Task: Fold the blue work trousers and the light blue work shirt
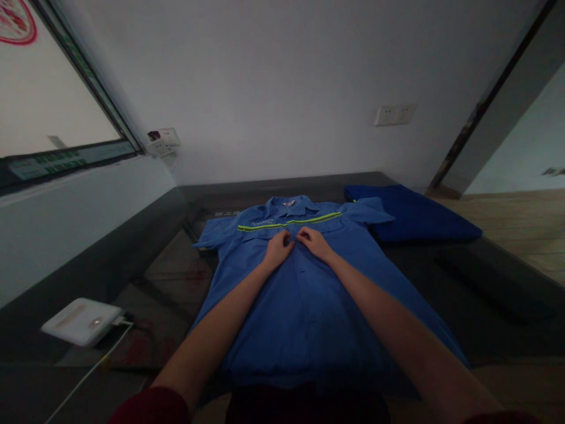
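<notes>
A blue short-sleeved shirt lies spread front side up on the dark table, its collar toward the wall. A yellow-green stripe runs across its chest, with pale lettering above it on the left. My left hand rests on the front opening just below the stripe, fingers curled and closed on the fabric edge. Close beside it, my right hand pinches the other side of the opening with bent fingers. A small gap separates the fingertips of the two hands. Whether a button is between the fingers is too small to tell.
A folded dark blue cloth lies right of the shirt, partly under its sleeve. Nearer on that side is a long black object. At left, a white box-shaped device trails a white cable. Wall sockets are behind the table.
</notes>
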`<state>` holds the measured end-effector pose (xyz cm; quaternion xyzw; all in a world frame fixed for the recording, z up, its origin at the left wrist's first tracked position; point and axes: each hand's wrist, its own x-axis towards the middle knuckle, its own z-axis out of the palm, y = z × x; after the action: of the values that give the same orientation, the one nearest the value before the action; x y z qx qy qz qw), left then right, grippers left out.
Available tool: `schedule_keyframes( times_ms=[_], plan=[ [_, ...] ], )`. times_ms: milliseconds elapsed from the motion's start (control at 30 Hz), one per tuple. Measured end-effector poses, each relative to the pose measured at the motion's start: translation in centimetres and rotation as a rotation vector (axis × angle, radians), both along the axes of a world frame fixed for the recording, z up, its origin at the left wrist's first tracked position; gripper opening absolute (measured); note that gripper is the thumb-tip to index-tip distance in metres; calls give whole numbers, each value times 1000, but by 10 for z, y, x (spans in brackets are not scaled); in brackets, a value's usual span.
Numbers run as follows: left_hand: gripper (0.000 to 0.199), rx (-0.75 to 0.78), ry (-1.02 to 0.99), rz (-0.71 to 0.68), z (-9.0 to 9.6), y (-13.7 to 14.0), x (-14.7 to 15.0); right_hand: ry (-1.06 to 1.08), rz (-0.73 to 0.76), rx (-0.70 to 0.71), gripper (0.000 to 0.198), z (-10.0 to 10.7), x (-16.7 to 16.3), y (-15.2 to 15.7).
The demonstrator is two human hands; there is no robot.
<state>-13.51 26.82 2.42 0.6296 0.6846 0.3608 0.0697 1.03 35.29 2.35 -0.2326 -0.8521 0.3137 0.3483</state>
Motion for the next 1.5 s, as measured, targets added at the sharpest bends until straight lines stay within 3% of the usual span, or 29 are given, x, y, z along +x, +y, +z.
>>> schedule_keyframes(
  times_ms=[433,767,1167,1300,1500],
  plan=[
    [9,30,-101,-74,-4,2,-2,62,49,-170,13,-4,-1,4],
    [9,25,-91,-36,-5,3,-2,69,84,-147,14,-4,0,2],
    [11,32,-48,-61,-3,0,-1,84,-18,-189,20,-9,-2,5],
    [9,30,-20,-57,-3,0,-1,77,-58,-122,23,-8,-1,4],
    [16,30,45,17,0,1,-2,-40,-358,58,25,-4,6,6]
  ],
)
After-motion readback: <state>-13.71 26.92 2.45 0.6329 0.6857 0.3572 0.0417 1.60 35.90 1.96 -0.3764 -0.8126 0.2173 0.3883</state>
